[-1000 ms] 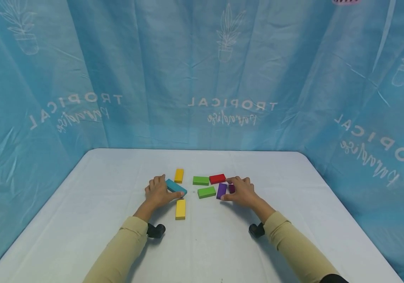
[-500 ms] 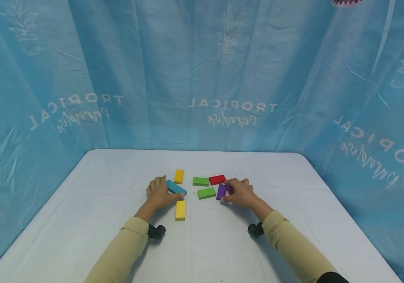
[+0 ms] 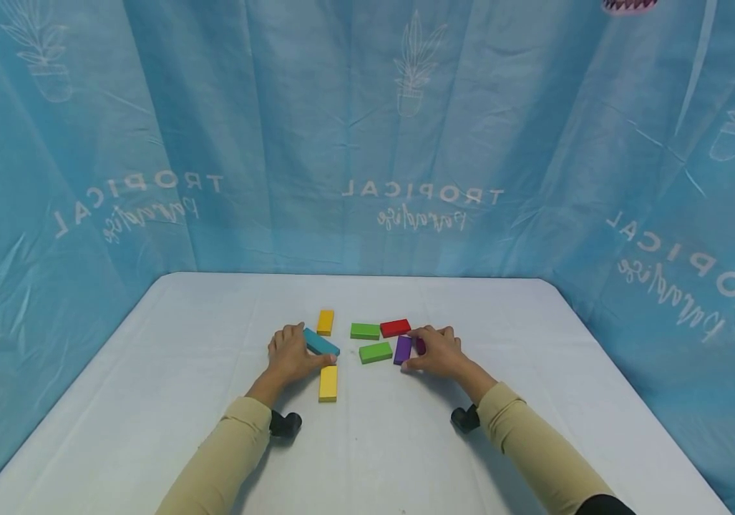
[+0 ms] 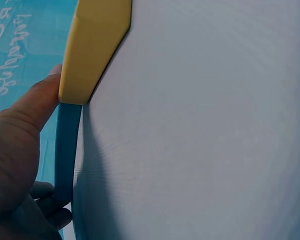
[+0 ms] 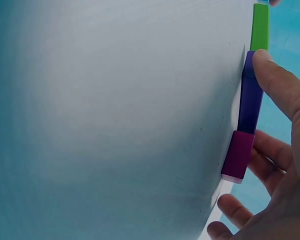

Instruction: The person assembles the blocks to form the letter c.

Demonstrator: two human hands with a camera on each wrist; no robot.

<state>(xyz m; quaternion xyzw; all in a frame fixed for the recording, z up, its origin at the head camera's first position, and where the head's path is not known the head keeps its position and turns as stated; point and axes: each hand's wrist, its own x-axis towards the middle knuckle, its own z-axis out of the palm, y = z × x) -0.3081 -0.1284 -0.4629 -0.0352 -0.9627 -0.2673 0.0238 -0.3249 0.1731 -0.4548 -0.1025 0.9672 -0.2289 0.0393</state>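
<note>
The left hand (image 3: 293,354) pinches the blue block (image 3: 321,342) by its two ends, with the thumb at the near right end and the fingers at the far left end. So the long axis of this block goes slantwise, and the block lies on the inner side of the hand. The right hand (image 3: 439,351) holds the purple block (image 3: 402,350) also end to end, thumb at the near end; this block lies to the left of the palm, and its long axis points almost straight away from the person. Each block is thus closest to the hand which grips it. Between the two blocks lie the front green block (image 3: 376,352) and the back green block (image 3: 364,331). The maroon block (image 5: 238,156) is just beside the purple one, partly hidden in the head view. How firmly the fingers press, I cannot tell.
</note>
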